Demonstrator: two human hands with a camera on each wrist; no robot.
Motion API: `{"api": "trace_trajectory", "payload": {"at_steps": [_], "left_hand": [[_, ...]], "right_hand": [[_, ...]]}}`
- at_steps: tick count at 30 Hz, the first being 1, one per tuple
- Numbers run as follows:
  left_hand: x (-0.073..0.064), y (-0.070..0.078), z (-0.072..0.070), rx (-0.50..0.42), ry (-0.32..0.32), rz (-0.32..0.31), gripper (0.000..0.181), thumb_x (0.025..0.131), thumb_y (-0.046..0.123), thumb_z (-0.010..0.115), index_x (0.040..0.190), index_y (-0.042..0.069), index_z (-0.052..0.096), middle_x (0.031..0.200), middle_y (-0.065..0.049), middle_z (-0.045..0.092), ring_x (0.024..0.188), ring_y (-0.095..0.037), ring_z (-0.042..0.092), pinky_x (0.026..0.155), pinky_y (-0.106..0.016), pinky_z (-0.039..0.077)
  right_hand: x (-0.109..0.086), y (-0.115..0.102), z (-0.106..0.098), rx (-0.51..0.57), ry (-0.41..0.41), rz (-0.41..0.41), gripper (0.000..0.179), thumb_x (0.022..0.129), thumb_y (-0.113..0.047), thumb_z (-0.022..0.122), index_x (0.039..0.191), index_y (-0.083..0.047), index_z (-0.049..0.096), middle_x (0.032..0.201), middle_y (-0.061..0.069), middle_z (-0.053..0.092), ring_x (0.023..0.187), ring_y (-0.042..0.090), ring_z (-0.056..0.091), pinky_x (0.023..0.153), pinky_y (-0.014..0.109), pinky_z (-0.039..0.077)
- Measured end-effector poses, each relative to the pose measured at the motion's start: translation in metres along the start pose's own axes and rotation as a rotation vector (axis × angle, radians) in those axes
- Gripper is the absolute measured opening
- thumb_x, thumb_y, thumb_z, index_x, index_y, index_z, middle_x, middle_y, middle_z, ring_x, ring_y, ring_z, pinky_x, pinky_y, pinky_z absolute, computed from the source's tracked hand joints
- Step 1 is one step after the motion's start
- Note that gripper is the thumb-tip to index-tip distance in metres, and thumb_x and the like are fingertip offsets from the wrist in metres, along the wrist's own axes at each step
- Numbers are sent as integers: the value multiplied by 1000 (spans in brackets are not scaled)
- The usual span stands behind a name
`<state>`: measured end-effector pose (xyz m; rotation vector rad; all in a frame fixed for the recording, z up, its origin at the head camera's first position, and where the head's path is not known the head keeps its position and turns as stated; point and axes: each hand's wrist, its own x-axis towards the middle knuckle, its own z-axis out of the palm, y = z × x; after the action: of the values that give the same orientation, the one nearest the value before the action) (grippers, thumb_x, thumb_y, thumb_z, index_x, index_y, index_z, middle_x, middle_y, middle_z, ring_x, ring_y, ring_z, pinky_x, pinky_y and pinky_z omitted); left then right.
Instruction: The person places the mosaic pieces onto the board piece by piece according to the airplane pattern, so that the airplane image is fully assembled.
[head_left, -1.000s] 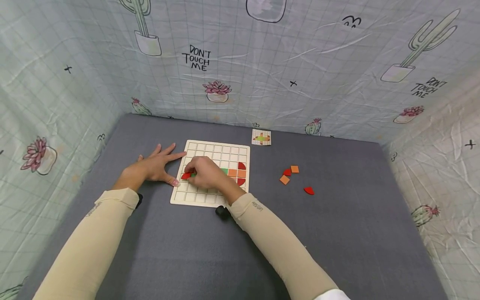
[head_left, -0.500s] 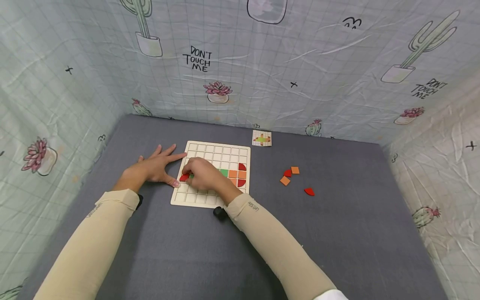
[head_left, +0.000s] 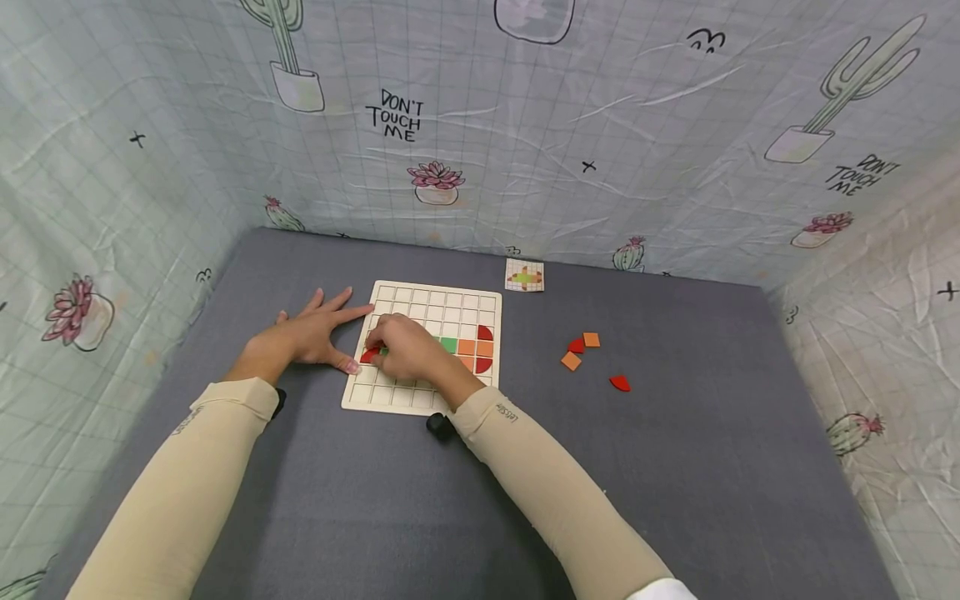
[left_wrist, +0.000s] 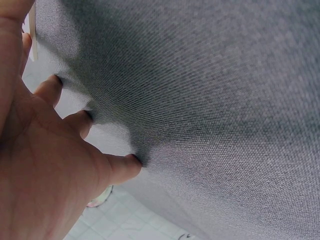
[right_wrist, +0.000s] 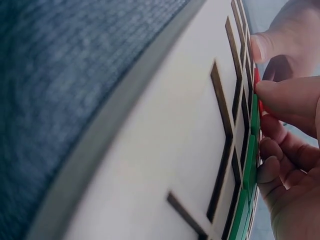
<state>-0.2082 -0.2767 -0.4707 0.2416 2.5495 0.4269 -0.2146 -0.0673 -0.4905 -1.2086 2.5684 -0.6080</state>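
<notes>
My right hand is over the left part of a pale wooden grid board, its thumb and fingers pinching a red quarter-circle piece in a left-edge cell. In the right wrist view, the thumb and fingertips meet at the red piece, beside a row of green tiles. The hand hides most of that row in the head view. My left hand lies spread on the table, thumb and index fingertip at the board's left edge. Orange tiles and red quarter-circles fill cells on the right side.
Right of the board lie loose orange squares and red quarter-circles. A small pattern card lies behind the board, near the back cloth wall. Grey fabric covers the table; printed cloth also encloses both sides.
The right hand has shifted slightly toward the board's left edge, and the red piece moved a little left and nearer with it. The left hand keeps its place.
</notes>
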Motion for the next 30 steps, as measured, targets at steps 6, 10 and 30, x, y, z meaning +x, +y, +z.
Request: {"api": "trace_trajectory", "payload": {"at_steps": [6,10,30], "left_hand": [[-1,2,0,-1,3,3,121,70,68,84,168,32,22,178,-13,-5,159,-56,-10,108,-93,2],[-1,2,0,4,7,7,121,70,68,84,168,32,22,178,-14,-4,158,-56,-10,108,-93,3],[1,2,1,22,-1,-7,124,69,71,84,168,34,19,178,-14,-5,158,-57,-11,107,-93,4]], "right_hand": [[-1,0,2,-32,4,13,20,98,-18,70,115,-11,80,110,2,72,102,15,65,94,27,53],[-3,0,2,-28,17,15,22,97,-18,70,115,-12,80,111,1,71,102,14,63,92,26,52],[-85,89,-64,434,271,221,14,97,-3,69,102,1,82,99,17,79,73,18,61,65,27,48]]}}
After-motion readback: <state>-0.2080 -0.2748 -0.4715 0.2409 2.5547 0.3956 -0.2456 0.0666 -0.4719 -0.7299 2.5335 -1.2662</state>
